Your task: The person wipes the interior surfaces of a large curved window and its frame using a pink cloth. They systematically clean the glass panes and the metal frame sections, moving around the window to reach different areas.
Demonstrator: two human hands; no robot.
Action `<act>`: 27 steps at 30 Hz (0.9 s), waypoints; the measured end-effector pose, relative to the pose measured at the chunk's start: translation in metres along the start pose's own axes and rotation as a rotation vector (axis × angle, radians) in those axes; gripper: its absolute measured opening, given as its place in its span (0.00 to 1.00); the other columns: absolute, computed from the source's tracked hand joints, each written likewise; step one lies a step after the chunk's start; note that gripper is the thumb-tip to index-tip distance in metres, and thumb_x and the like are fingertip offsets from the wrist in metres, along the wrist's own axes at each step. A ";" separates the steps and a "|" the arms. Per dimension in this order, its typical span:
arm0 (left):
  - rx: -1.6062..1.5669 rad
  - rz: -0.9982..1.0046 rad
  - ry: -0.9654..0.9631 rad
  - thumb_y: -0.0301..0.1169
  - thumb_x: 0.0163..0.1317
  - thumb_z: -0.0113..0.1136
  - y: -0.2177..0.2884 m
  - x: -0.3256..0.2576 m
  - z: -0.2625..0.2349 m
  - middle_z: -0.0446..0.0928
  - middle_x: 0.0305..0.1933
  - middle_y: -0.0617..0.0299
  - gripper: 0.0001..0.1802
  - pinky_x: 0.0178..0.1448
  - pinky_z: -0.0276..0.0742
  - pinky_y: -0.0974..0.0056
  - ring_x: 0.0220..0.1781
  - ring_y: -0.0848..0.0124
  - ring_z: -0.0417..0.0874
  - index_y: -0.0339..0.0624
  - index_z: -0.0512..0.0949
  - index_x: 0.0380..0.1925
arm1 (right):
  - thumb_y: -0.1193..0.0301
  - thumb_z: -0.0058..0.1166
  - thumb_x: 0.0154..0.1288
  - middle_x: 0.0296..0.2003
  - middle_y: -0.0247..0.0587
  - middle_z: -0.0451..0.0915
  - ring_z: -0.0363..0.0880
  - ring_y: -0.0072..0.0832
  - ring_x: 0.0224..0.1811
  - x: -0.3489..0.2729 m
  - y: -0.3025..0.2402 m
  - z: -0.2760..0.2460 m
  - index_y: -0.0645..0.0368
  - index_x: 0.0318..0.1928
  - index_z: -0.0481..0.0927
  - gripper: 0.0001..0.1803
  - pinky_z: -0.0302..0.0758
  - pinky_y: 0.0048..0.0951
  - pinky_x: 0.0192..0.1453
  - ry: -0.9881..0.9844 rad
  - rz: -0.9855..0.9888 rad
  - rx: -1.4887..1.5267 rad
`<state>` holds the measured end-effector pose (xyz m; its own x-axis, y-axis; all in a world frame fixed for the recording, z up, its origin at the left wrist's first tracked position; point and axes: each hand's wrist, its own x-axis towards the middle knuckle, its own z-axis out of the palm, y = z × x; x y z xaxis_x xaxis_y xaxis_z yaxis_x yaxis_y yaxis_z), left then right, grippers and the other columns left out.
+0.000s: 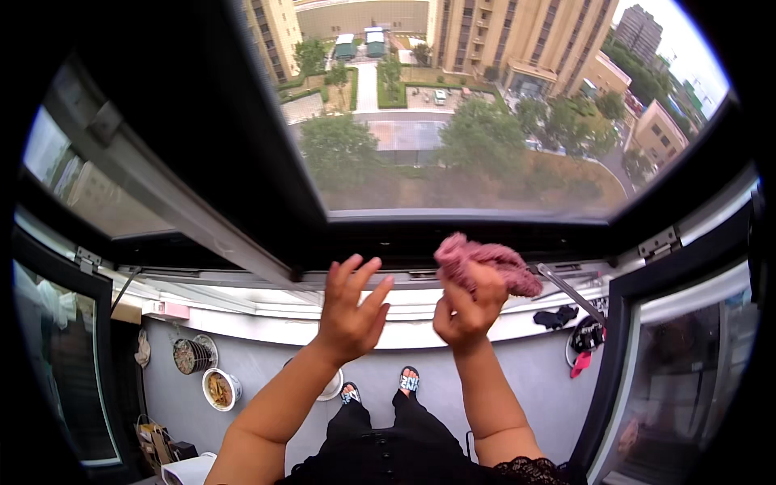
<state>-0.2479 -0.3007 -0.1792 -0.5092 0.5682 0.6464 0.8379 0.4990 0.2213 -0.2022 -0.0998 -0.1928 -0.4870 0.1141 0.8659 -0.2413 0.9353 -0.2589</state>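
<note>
Window frame (453, 234) ahead: right hand (467, 311) clamps pink cloth (485, 263) against it for wiping; left hand (349, 311) hovers, fingers spread

Both your forearms rise from the lower edge toward the window sill (388, 311). Your left hand (349, 311) is up before the sill, fingers spread and empty, palm facing away from you. Your right hand (469, 311), just beside it at the same height, is clenched around a pink cloth (485, 260).
</note>
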 end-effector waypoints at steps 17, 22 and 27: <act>0.010 -0.263 0.076 0.27 0.57 0.60 -0.064 -0.123 -0.046 0.67 0.69 0.44 0.26 0.76 0.52 0.39 0.74 0.41 0.62 0.40 0.75 0.59 | 0.78 0.57 0.49 0.46 0.38 0.78 0.74 0.38 0.51 -0.043 -0.142 0.098 0.56 0.44 0.87 0.18 0.68 0.39 0.57 -0.134 -0.189 0.160; -0.039 -0.357 0.219 0.24 0.54 0.64 -0.081 -0.156 -0.085 0.66 0.70 0.45 0.30 0.74 0.56 0.41 0.73 0.42 0.62 0.39 0.73 0.60 | 0.74 0.60 0.53 0.46 0.39 0.78 0.75 0.38 0.47 -0.037 -0.146 0.102 0.52 0.44 0.88 0.16 0.71 0.39 0.53 -0.121 -0.332 0.034; -0.002 -0.487 0.218 0.25 0.54 0.64 -0.087 -0.223 -0.118 0.68 0.68 0.45 0.29 0.73 0.59 0.42 0.72 0.42 0.63 0.38 0.73 0.60 | 0.87 0.53 0.47 0.47 0.50 0.73 0.72 0.43 0.50 -0.040 -0.111 0.059 0.63 0.51 0.85 0.27 0.70 0.38 0.56 -0.056 -0.022 -0.012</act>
<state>-0.1839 -0.5484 -0.2563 -0.7869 0.1218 0.6050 0.5151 0.6695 0.5352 -0.2056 -0.2278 -0.2244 -0.5275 0.0747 0.8463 -0.2428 0.9413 -0.2344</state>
